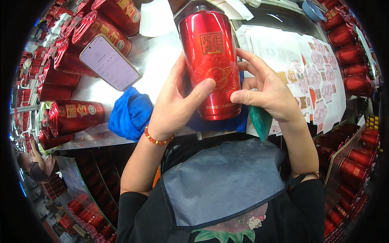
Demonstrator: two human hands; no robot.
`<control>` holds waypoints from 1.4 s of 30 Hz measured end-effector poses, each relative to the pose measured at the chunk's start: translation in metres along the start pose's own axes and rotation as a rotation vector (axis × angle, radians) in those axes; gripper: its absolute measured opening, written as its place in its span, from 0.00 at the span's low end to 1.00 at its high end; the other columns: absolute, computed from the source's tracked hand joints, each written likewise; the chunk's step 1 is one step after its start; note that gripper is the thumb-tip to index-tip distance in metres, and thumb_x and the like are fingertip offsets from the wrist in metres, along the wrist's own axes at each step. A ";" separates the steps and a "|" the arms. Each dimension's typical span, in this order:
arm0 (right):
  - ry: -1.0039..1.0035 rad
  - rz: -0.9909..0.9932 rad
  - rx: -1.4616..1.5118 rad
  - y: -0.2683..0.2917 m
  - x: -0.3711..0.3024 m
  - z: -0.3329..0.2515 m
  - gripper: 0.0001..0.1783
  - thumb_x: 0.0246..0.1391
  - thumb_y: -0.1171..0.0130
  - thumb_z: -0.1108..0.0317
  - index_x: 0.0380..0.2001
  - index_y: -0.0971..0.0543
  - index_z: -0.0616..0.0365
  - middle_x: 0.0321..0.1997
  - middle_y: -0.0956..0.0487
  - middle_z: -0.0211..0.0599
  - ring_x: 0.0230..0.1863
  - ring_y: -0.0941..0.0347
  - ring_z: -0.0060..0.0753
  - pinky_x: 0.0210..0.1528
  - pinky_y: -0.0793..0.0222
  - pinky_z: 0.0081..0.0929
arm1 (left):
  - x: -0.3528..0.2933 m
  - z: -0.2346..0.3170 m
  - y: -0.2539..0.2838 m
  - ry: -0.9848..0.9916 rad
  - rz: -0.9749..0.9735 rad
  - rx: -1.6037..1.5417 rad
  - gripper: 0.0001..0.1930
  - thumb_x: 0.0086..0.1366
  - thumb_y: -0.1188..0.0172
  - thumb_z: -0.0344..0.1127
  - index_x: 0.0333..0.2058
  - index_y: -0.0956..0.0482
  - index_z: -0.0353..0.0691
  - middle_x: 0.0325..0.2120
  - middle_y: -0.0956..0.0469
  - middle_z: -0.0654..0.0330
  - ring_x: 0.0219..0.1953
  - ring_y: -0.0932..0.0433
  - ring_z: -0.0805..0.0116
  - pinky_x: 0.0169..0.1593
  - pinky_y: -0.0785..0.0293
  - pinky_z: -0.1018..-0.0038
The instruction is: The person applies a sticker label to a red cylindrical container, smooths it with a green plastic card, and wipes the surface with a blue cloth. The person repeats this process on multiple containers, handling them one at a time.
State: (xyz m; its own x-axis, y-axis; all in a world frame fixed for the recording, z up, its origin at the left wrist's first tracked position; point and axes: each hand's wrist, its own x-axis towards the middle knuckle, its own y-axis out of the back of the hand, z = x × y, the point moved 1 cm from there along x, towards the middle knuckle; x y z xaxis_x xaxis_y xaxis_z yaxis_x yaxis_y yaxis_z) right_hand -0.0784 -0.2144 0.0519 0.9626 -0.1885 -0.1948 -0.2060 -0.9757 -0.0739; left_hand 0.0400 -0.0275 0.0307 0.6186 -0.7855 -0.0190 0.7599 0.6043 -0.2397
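A glossy red bottle (212, 65) with gold print is held above the work table, its clear neck pointing away from me. My left hand (174, 101) wraps its left side, with the thumb across the front. On the right side, my right hand (269, 87) touches the bottle with its fingertips and thumb. Under that hand hangs a green, pointed, flat piece (261, 121); its upper part is hidden by the palm, so I cannot tell how it is gripped. A crumpled blue cloth (131, 114) lies beside my left wrist.
A lit phone (110, 62) leans against several red bottles (77, 117) on the left. Sheets of printed labels (318, 77) lie on the right. Racks of red bottles (354, 170) stand at the right. Another person (36, 164) is at the far left.
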 end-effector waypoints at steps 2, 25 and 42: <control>-0.005 -0.013 0.003 0.000 0.001 -0.002 0.53 0.49 0.21 0.67 0.73 0.41 0.66 0.62 0.30 0.51 0.34 0.22 0.17 0.40 0.24 0.16 | -0.001 0.000 0.000 -0.002 0.004 -0.005 0.39 0.69 0.34 0.34 0.72 0.45 0.31 0.64 0.31 0.52 0.67 0.32 0.65 0.71 0.38 0.66; -0.075 0.004 0.072 0.001 0.005 0.000 0.52 0.51 0.22 0.65 0.73 0.41 0.64 0.62 0.29 0.49 0.36 0.23 0.17 0.41 0.24 0.16 | -0.004 -0.015 0.006 -0.014 0.009 0.021 0.39 0.74 0.41 0.38 0.74 0.52 0.29 0.68 0.38 0.47 0.71 0.38 0.59 0.73 0.43 0.63; -0.113 -0.024 0.077 0.006 0.008 0.000 0.46 0.58 0.27 0.64 0.73 0.40 0.66 0.61 0.26 0.47 0.52 0.21 0.29 0.53 0.23 0.25 | -0.008 -0.022 0.012 -0.054 0.000 0.156 0.34 0.80 0.50 0.44 0.74 0.50 0.32 0.70 0.36 0.54 0.71 0.37 0.66 0.72 0.41 0.67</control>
State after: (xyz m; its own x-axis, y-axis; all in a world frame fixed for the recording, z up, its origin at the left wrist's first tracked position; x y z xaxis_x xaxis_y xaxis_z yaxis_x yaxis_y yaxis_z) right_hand -0.0718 -0.2213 0.0501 0.9422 -0.1471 -0.3009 -0.2001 -0.9677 -0.1536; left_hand 0.0402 -0.0171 0.0063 0.6252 -0.7798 0.0342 0.7792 0.6209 -0.0857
